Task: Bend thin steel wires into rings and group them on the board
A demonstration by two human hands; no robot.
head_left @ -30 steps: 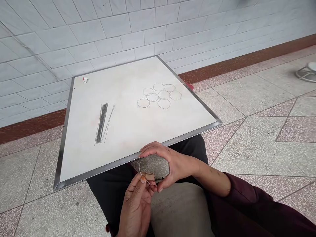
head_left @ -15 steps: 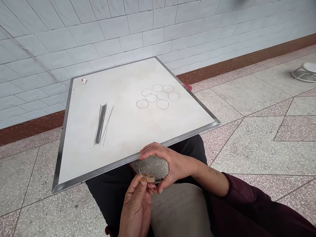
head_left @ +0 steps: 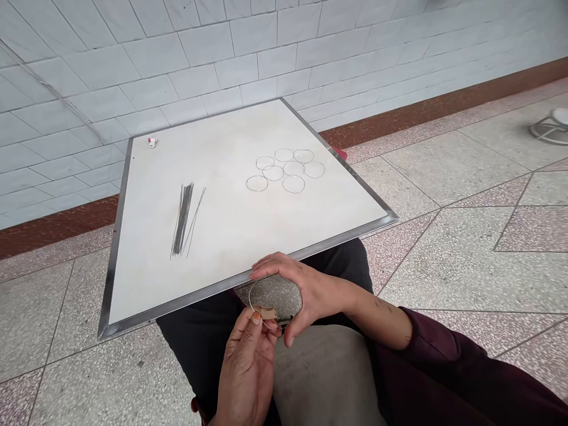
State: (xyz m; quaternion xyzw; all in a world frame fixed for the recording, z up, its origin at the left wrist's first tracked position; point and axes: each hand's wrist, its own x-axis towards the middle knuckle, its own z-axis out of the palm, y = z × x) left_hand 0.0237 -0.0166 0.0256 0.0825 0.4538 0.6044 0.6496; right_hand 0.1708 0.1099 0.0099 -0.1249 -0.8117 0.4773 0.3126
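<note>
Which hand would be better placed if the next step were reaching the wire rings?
Probably the right hand: it arches by the table edge, closer to the wire rings, while the left hand sits farther back, pinching a curved wire.

White metal-edged table bears straight wires at 9 o'clock, eight wire rings at 2 o'clock, small red-and-white item at 10 o'clock.

Eight thin dark wire rings lie on one white rectangular bench, with one small red-and-white object. Two straight dark wires lie beside one dense grey wire bundle, its strands uncountable. One thin curved wire is held.
</note>
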